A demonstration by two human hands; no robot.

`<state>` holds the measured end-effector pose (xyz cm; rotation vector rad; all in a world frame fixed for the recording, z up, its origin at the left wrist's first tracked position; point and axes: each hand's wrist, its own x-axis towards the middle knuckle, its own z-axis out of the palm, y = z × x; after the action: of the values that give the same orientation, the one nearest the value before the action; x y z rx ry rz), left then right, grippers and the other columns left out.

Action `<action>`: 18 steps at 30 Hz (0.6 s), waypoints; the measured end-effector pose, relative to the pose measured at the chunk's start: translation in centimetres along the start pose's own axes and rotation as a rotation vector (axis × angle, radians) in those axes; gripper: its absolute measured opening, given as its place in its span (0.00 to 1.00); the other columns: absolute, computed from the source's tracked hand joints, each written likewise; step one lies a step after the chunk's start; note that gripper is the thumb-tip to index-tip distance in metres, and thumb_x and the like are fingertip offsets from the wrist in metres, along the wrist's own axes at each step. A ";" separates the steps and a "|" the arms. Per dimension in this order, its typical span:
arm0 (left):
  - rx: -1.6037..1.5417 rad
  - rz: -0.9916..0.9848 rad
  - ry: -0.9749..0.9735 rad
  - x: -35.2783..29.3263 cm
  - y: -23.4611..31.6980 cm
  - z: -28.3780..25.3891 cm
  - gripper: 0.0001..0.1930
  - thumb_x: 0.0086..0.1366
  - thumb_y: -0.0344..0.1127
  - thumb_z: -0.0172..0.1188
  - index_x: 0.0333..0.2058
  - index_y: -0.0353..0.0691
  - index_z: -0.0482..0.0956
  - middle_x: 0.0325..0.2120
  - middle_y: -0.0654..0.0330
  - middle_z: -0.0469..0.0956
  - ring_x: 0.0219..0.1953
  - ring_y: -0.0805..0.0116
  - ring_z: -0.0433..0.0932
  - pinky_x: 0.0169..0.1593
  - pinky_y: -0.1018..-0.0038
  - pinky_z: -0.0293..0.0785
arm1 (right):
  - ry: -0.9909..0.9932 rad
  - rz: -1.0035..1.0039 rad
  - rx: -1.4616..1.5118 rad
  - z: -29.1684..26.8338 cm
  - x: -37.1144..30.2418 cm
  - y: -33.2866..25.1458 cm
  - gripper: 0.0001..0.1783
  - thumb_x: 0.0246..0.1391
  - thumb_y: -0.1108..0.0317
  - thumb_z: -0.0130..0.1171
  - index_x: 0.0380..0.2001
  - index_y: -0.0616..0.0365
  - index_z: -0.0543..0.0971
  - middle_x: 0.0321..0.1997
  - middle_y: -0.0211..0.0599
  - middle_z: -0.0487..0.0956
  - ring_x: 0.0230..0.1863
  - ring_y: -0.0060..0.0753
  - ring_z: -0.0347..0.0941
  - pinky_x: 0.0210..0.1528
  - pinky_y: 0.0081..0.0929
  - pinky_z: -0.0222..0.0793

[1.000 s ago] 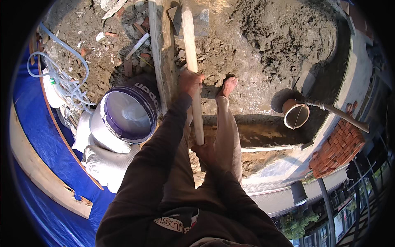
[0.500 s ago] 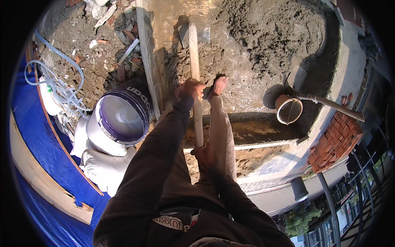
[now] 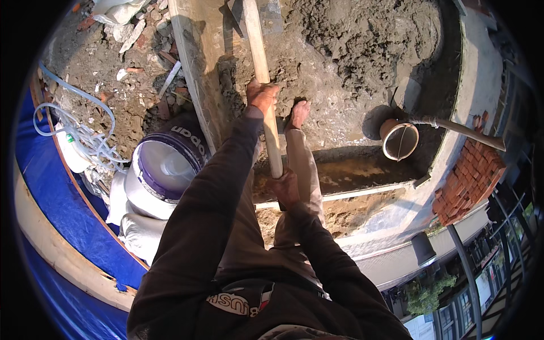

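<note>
A long, pale, round wooden handle (image 3: 258, 48) runs from the top edge down toward the person's legs, above wet grey-brown mud. Its far end reaches a flat, grey metal blade (image 3: 272, 18), which lies over the mud at the upper edge. The left hand (image 3: 262, 94) has its grip wrapped around the middle of the handle; the right hand (image 3: 284, 187) has its grip closed about the near end. Just right of the handle stands a bare foot (image 3: 299, 114) on the mud. To the left, a long weathered wooden board (image 3: 190, 73) borders the mud, and a rough, dark mound of wet mud (image 3: 379, 45) lies at the upper right. Farther right, a small round bucket with a pale rim (image 3: 398, 129) stands near a second wooden tool handle (image 3: 467, 133). Left of the person's arm are a large white and dark purple bucket (image 3: 140, 195) holding pale liquid, a stuffed white sack (image 3: 140, 233) and a coiled clear hose (image 3: 97, 143). Outermost lie a blue plastic sheet (image 3: 71, 209) and, opposite, stacked red bricks (image 3: 467, 181).
</note>
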<state>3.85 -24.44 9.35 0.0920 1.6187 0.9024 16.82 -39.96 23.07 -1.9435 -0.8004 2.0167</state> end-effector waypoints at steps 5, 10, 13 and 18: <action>0.071 -0.121 -0.040 2.6 -3.6 0.8 0.11 0.49 0.27 0.66 0.23 0.37 0.70 0.15 0.59 0.71 0.12 0.68 0.71 0.14 0.70 0.68 | -0.025 0.024 0.240 -0.3 2.9 8.3 0.18 0.35 0.82 0.65 0.34 0.62 0.73 0.29 0.29 0.75 0.28 0.21 0.70 0.29 0.24 0.70; 0.112 -0.284 -0.041 -2.1 -6.8 -2.8 0.10 0.49 0.29 0.67 0.20 0.37 0.72 0.12 0.60 0.69 0.10 0.65 0.69 0.13 0.67 0.67 | 0.074 0.138 -0.067 1.8 -3.5 11.5 0.22 0.30 0.82 0.64 0.36 0.61 0.73 0.29 0.30 0.73 0.31 0.24 0.70 0.35 0.27 0.70; -0.048 -0.325 -0.063 -2.2 -12.3 -7.7 0.10 0.49 0.28 0.66 0.24 0.36 0.71 0.14 0.59 0.70 0.11 0.65 0.70 0.13 0.68 0.68 | 0.006 0.212 -0.165 2.2 -8.0 6.4 0.22 0.28 0.81 0.64 0.34 0.61 0.73 0.27 0.31 0.73 0.29 0.25 0.69 0.33 0.27 0.69; 0.244 -0.235 -0.039 -6.2 -4.3 -1.8 0.12 0.50 0.30 0.66 0.28 0.38 0.69 0.18 0.58 0.72 0.14 0.67 0.71 0.14 0.69 0.68 | 0.120 0.215 -0.025 2.4 -7.3 7.0 0.18 0.29 0.77 0.64 0.30 0.61 0.73 0.26 0.35 0.75 0.26 0.23 0.69 0.27 0.25 0.66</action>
<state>5.79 -31.55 11.75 0.0864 1.6574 0.5186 16.61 -50.04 25.52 -2.2251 -0.6142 1.9882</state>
